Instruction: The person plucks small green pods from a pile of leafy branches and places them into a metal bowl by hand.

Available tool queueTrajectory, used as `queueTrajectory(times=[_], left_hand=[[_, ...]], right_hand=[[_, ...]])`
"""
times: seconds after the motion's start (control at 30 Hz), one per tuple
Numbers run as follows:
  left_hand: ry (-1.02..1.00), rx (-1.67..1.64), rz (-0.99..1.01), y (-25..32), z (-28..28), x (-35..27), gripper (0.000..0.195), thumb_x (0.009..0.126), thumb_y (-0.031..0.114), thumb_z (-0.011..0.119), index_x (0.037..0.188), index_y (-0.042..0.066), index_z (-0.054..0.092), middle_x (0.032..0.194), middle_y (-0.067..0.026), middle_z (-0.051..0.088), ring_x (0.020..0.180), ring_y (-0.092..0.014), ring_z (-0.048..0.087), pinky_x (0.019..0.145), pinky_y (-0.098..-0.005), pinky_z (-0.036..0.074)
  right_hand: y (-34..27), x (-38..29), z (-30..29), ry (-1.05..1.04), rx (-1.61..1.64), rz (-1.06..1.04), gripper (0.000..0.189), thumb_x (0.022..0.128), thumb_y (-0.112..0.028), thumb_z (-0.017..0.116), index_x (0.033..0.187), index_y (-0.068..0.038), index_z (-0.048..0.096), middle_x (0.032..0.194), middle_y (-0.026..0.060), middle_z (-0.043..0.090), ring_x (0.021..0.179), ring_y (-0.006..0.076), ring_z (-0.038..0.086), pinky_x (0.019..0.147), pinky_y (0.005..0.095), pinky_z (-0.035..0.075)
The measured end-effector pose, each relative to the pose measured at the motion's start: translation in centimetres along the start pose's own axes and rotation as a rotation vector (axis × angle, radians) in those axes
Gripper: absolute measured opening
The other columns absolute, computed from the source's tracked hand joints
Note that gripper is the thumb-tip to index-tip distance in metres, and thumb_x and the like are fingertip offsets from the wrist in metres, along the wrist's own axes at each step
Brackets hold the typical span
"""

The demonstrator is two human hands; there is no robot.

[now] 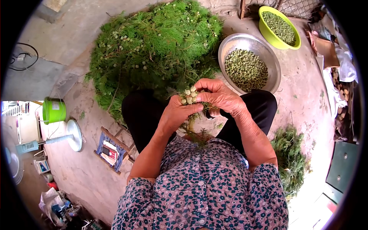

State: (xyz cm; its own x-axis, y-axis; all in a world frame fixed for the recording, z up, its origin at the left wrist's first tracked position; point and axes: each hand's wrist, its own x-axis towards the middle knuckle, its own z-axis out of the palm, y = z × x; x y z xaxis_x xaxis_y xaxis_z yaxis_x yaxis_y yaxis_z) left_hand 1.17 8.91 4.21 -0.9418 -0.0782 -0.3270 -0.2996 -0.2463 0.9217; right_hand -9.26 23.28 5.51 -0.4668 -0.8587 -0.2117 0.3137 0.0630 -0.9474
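Observation:
My left hand (179,112) grips a green conifer sprig (194,116) that bears a cluster of pale green cones (189,95). The fingers of my right hand (221,96) touch the cones from the right side, thumb and fingertips closed at the cluster. The sprig's stem hangs down towards my lap. Beyond my knees lies a large heap of leafy conifer branches (155,46) with pale cones among them. Just past my right knee, a metal basin (271,70) holds many loose green cones (246,70).
A yellow-green plastic basin (263,26) of green cones stands at the far right. A smaller heap of sprigs (289,158) lies on the floor right of me. To the left are a small folding stool (112,152), a fan (43,141) and a green bucket (54,110).

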Motion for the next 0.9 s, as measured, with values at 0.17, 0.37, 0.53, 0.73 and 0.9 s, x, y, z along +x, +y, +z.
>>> queueTrajectory(times=[0.17, 0.37, 0.53, 0.73, 0.9], left_hand=[[0.031, 0.025, 0.081, -0.3, 0.6, 0.4, 0.012, 0.074, 0.007, 0.065, 0.085, 0.003, 0.063, 0.074, 0.0023, 0.060, 0.065, -0.006, 0.053, 0.057, -0.0217, 0.041], [0.144, 0.039, -0.154, 0.3, 0.0, -1.0, 0.013, 0.075, 0.016, 0.066, 0.077, 0.004, 0.062, 0.063, 0.0029, 0.055, 0.052, -0.006, 0.045, 0.047, -0.0221, 0.033], [0.133, -0.039, -0.111, 0.2, 0.3, -0.6, 0.008, 0.075, 0.013, 0.065, 0.077, 0.006, 0.061, 0.052, 0.0056, 0.045, 0.038, -0.003, 0.030, 0.036, -0.0219, 0.019], [0.111, -0.002, -0.170, -0.1, 1.2, -0.1, 0.009, 0.074, 0.014, 0.066, 0.079, 0.007, 0.062, 0.059, 0.0047, 0.051, 0.041, -0.003, 0.035, 0.038, -0.0205, 0.024], [0.034, 0.013, -0.151, -0.4, 1.6, 0.3, 0.010, 0.074, 0.014, 0.066, 0.079, 0.007, 0.062, 0.060, 0.0040, 0.053, 0.043, -0.004, 0.038, 0.038, -0.0197, 0.027]], right_hand=[[1.2, 0.2, 0.7, 0.310, -0.229, -0.106, 0.015, 0.084, -0.016, 0.057, 0.085, -0.001, 0.056, 0.078, 0.0021, 0.055, 0.073, 0.0095, 0.052, 0.064, 0.0241, 0.043], [2.4, -1.1, -5.9, 0.852, -0.116, -0.201, 0.016, 0.084, -0.014, 0.055, 0.096, -0.004, 0.056, 0.077, 0.0061, 0.055, 0.069, 0.0142, 0.052, 0.062, 0.0266, 0.044], [1.9, -3.7, -15.8, 1.071, -1.387, -0.225, 0.028, 0.080, -0.008, 0.054, 0.107, -0.008, 0.058, 0.099, 0.0171, 0.056, 0.092, 0.0255, 0.054, 0.080, 0.0328, 0.043], [1.2, -3.4, -9.0, 0.537, -0.591, -0.321, 0.036, 0.077, -0.011, 0.063, 0.112, -0.008, 0.055, 0.111, 0.0124, 0.053, 0.094, 0.0219, 0.054, 0.078, 0.0307, 0.047], [0.6, -0.5, -0.3, 0.070, -0.442, -0.437, 0.037, 0.077, -0.013, 0.064, 0.112, -0.006, 0.054, 0.107, 0.0111, 0.054, 0.092, 0.0198, 0.054, 0.074, 0.0294, 0.047]])
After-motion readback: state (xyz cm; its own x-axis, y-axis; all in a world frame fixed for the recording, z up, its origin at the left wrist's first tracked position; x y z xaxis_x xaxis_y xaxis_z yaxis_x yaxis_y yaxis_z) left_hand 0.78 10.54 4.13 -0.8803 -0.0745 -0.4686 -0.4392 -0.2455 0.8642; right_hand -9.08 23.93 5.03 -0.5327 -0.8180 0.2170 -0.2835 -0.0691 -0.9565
